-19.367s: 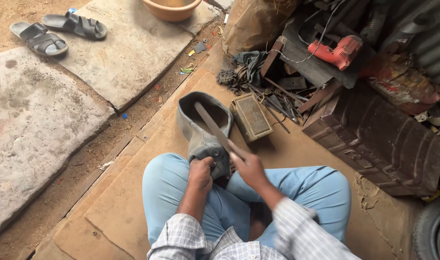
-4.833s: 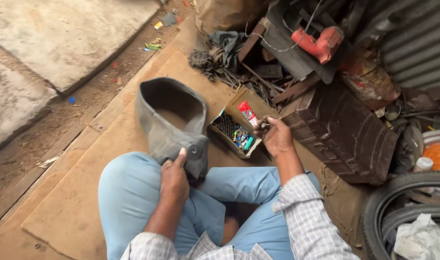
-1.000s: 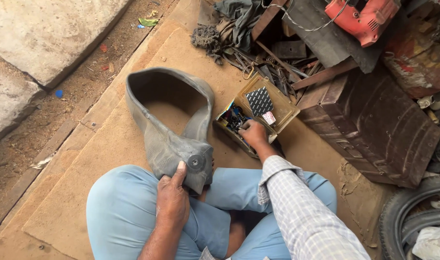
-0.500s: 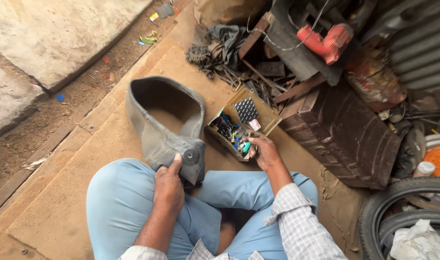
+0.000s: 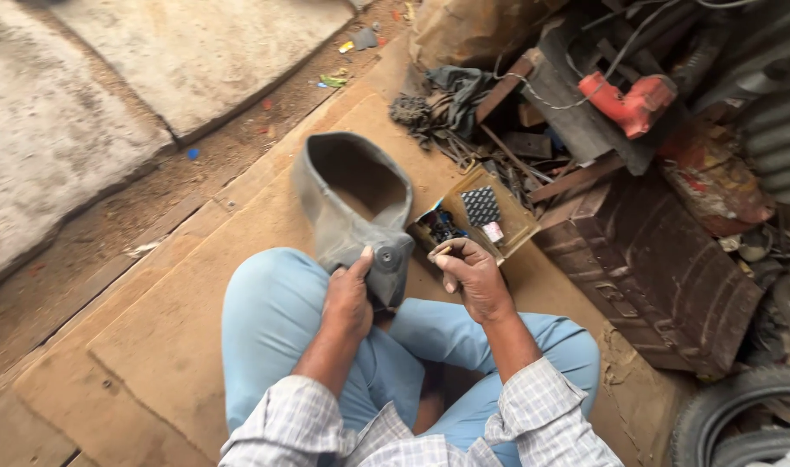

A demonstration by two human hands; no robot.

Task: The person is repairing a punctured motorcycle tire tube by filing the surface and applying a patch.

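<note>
1. Looping outward from the person's knee, a grey rubber inner tube lay folded on the brown board, dull and dusty, its near end doubled over.
2. Just right of the tube sat a small open cardboard box, holding a dark checkered sheet and small coloured bits.
3. The left hand clamped the tube's folded end against the leg, thumb on top.
4. The right hand, beside the box, pinched a small pale object; what it was cannot be told.
</note>
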